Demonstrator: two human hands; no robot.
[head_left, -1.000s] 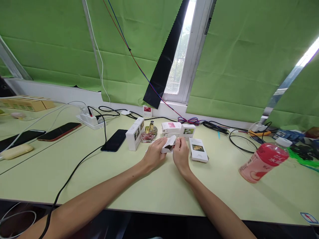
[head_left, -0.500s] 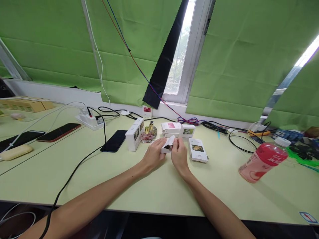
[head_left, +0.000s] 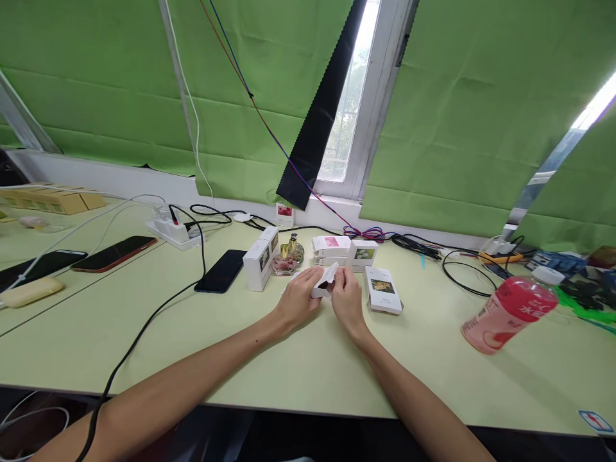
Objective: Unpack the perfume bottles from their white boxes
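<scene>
My left hand is closed around a small white box, whose end facing me is open and dark inside. At the box's right side, my right hand pinches its raised flap. Just behind my left hand are glass perfume bottles with gold caps. White boxes stand to their left. Behind my hands lie stacked white boxes with a pink picture, beside a box with a green picture. A white box with a yellow flower picture lies right of my right hand.
A black phone and a power strip are at the left, with a black cable crossing the table. A pink drink bottle stands at the right. Cables run along the back edge.
Both hands stay nearly in place on the white box. Its flap looks slightly more raised, and the view has shifted a little.
</scene>
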